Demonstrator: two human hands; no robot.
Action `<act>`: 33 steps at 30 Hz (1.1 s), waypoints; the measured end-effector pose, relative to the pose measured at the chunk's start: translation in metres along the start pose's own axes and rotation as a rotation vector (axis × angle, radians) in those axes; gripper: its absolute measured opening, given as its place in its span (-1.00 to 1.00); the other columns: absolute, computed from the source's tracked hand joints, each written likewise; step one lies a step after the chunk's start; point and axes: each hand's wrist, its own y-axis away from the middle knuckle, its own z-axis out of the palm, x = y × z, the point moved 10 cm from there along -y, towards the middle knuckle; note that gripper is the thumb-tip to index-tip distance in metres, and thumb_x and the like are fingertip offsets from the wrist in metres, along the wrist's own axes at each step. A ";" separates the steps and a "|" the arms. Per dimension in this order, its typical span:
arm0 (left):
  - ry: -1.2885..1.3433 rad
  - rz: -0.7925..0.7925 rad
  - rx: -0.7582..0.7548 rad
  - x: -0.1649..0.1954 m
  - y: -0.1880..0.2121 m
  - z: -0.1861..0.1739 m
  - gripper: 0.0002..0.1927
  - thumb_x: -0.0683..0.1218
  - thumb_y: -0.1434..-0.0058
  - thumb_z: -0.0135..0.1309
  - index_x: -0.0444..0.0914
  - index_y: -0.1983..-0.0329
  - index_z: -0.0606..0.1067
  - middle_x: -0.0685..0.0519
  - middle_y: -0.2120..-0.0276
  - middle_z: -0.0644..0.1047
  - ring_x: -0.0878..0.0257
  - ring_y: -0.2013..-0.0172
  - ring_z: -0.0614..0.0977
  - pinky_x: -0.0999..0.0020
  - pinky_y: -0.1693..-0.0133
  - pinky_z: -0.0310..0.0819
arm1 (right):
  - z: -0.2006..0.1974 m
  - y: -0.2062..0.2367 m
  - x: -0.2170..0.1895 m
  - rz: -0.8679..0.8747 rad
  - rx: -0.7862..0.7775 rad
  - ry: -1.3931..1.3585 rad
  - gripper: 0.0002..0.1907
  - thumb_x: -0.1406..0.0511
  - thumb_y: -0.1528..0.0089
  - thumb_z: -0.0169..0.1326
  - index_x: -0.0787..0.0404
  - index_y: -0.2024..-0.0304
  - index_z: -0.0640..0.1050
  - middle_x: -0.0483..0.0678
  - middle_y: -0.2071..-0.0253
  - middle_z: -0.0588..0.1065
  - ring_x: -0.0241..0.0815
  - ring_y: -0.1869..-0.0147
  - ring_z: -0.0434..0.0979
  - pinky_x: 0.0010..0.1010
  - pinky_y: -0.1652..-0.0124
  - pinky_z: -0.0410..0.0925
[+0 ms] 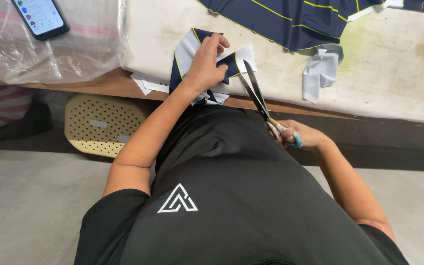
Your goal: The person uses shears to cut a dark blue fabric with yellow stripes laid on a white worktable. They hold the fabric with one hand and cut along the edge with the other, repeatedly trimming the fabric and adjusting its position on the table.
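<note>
The big white padded table (290, 68) is stretching across the far side, stained and worn. A large dark blue cloth with thin yellow lines (290, 19) is lying on it at the far right, and a small pale grey scrap (320, 73) is sitting just near it. At the far left a clear plastic bag (50, 44) is resting with a black phone (40, 17) on top. A cream plastic stool with little holes (101, 125) is standing on the floor below.

The person is wearing a black shirt and leaning over the near edge of the table. The left hand (204, 66) is pinching a small dark blue and white cloth piece (207, 64) and holding it down at that edge. The right hand (300, 137) is gripping the handles of the long steel scissors (258, 95). The blades are standing slightly apart, with the tips right beside the cloth piece.

To cut well, the left hand should probably be keeping the cloth flat and tight, with its fingers away from the blades. The scissors should likely be closing slowly along the edge.
</note>
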 end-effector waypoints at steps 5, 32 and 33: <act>0.124 -0.059 -0.038 -0.013 -0.002 -0.002 -0.41 -0.26 -0.05 0.33 -0.20 -0.08 0.29 0.01 0.12 0.47 0.23 0.20 0.51 0.35 0.23 0.47 | 0.010 -0.019 -0.025 -0.055 -0.050 -0.014 0.13 -0.53 0.26 0.11 0.26 0.10 0.48 -0.17 0.36 0.42 -0.36 0.32 0.42 -0.56 0.31 0.34; 0.351 0.034 -0.154 0.006 -0.018 -0.023 -0.21 -0.30 -0.03 0.36 -0.19 -0.25 0.18 0.05 0.20 0.57 0.24 0.06 0.60 0.28 0.05 0.59 | -0.004 -0.060 -0.062 -0.057 -0.027 -0.009 0.06 -0.51 0.32 0.20 0.19 0.22 0.45 -0.16 0.38 0.44 -0.34 0.31 0.47 -0.51 0.29 0.40; 0.394 0.024 -0.164 0.006 -0.018 -0.022 -0.22 -0.31 -0.04 0.33 -0.19 -0.25 0.18 0.05 0.19 0.55 0.25 0.05 0.59 0.28 0.07 0.61 | -0.004 -0.061 -0.061 -0.053 -0.018 -0.007 0.06 -0.50 0.34 0.22 0.19 0.22 0.45 -0.16 0.37 0.44 -0.35 0.31 0.49 -0.51 0.28 0.41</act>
